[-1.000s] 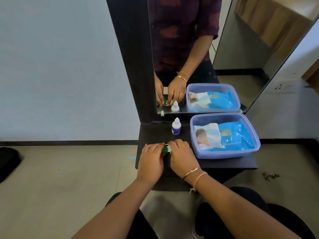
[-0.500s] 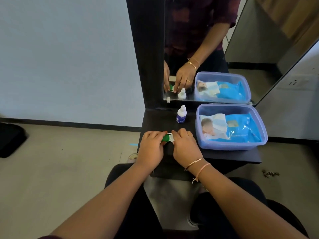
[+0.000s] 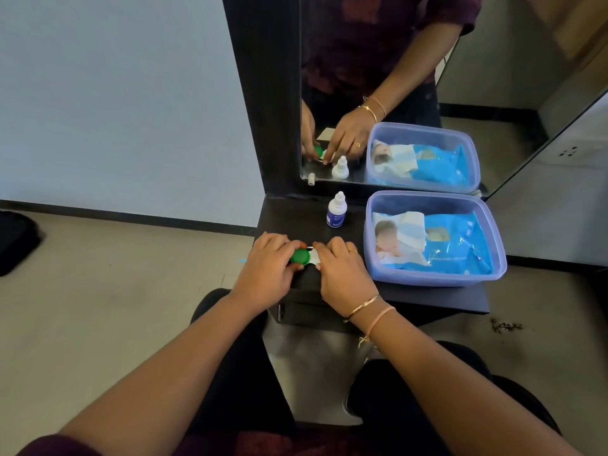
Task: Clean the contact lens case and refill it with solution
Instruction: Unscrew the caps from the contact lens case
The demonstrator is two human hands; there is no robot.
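Note:
A white contact lens case (image 3: 313, 257) with a green cap (image 3: 300, 256) lies on the dark shelf (image 3: 427, 296) near its front left. My left hand (image 3: 268, 269) has its fingers closed around the green cap. My right hand (image 3: 343, 271) pinches the right end of the case, whose right half is hidden under the fingers. A small white solution bottle (image 3: 336, 210) with a blue label stands upright behind the case, capped.
A lilac plastic tub (image 3: 434, 279) holding a blue wipes pack (image 3: 454, 245) fills the right of the shelf. A mirror (image 3: 378, 93) stands at the back, reflecting hands, bottle and tub. Tiled floor lies to the left, and my knees are below the shelf.
The head camera has come closer and tilted down. Both hands stay on the case at the same spot; the green cap shows more between the fingers.

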